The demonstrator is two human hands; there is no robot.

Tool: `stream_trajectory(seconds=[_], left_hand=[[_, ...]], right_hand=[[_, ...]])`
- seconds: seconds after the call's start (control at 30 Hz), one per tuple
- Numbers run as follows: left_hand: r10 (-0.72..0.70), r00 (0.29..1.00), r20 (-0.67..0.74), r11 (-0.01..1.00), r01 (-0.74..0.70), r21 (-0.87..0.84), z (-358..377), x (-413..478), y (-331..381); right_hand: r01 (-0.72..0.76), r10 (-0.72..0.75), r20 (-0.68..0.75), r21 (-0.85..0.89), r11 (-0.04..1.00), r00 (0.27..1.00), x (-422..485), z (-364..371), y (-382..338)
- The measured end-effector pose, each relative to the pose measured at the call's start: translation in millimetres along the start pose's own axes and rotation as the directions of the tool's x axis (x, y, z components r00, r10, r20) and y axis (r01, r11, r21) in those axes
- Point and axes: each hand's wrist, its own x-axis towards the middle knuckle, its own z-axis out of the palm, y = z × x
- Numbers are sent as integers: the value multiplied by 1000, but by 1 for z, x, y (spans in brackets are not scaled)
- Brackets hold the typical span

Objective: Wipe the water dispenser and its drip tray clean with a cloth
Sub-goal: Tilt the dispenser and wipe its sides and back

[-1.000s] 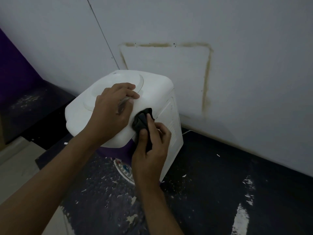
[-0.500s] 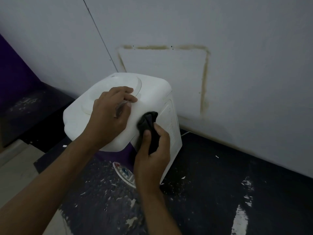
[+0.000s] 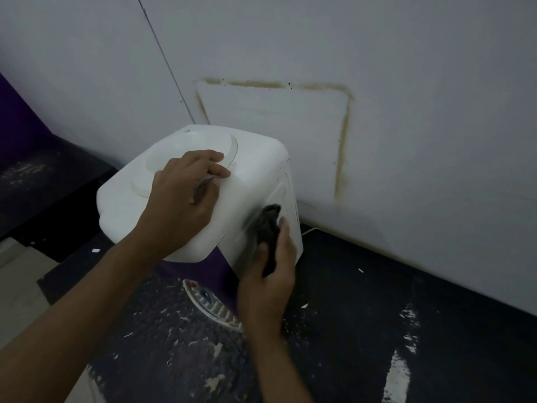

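Note:
A white tabletop water dispenser [image 3: 255, 170] with a purple front stands on a dark counter against the wall. My left hand [image 3: 186, 199] rests on its top with curled fingers, near the round bottle recess. My right hand [image 3: 268, 274] grips a dark cloth [image 3: 268, 225] and presses it against the dispenser's right side panel. The white drip tray [image 3: 213, 308] with slots shows below the front, partly hidden by my right wrist.
The dark counter [image 3: 363, 330] is scuffed with white paint flecks and streaks. A grey wall [image 3: 406, 112] with a brown-stained rectangular outline rises right behind the dispenser. A thin white cord [image 3: 309, 231] runs out at the dispenser's right base. Pale floor lies at the lower left.
My right hand has slid the cloth from the top edge down and right onto the side panel. My left hand has stayed on the top.

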Motion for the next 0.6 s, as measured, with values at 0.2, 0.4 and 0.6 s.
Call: stream_trajectory(seconds=[0.2, 0.4, 0.6], left_hand=[[-32, 999, 18, 999, 32, 3, 2, 1, 0], [-29, 1000, 6, 1000, 29, 8, 2, 1, -1], [-33, 999, -1, 999, 33, 23, 3, 2, 1]], right_hand=[[-165, 168, -27, 77, 983, 985, 111, -15, 0], [-152, 150, 35, 61, 987, 988, 142, -7, 13], [-112, 110, 52, 46, 993, 993, 136, -10, 15]])
